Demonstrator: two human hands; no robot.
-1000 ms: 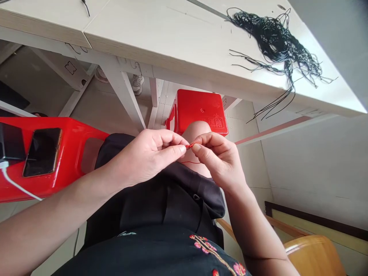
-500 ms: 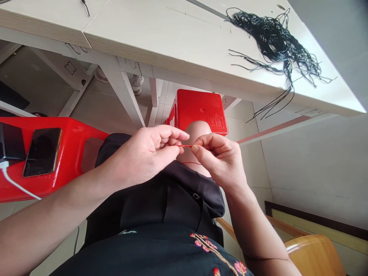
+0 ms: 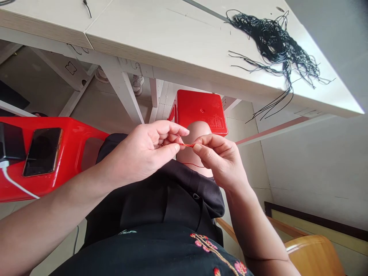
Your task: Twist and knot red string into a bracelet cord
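Note:
A thin red cord (image 3: pixel 188 145) is stretched between my two hands above my knee. My left hand (image 3: pixel 153 147) pinches one end of it between thumb and fingers, its index finger extended over the top. My right hand (image 3: pixel 220 157) holds the cord between thumb and index finger, close beside the left fingertips. A loose strand of the same red cord curves below, across the knee, toward the right palm. The cord's ends are hidden within the hands.
On the white table (image 3: pixel 172 42) lies a tangled bundle of black cords (image 3: pixel 276 42), some hanging over its edge. A red stool (image 3: pixel 201 109) stands ahead. At left, another red stool (image 3: pixel 73 153) bears a phone (image 3: pixel 42 152) and a dark box (image 3: pixel 11 142) with a white cable.
Both hands keep their hold on the red cord. The right hand has shifted very slightly to the right, and the cord between the fingers shows a little more.

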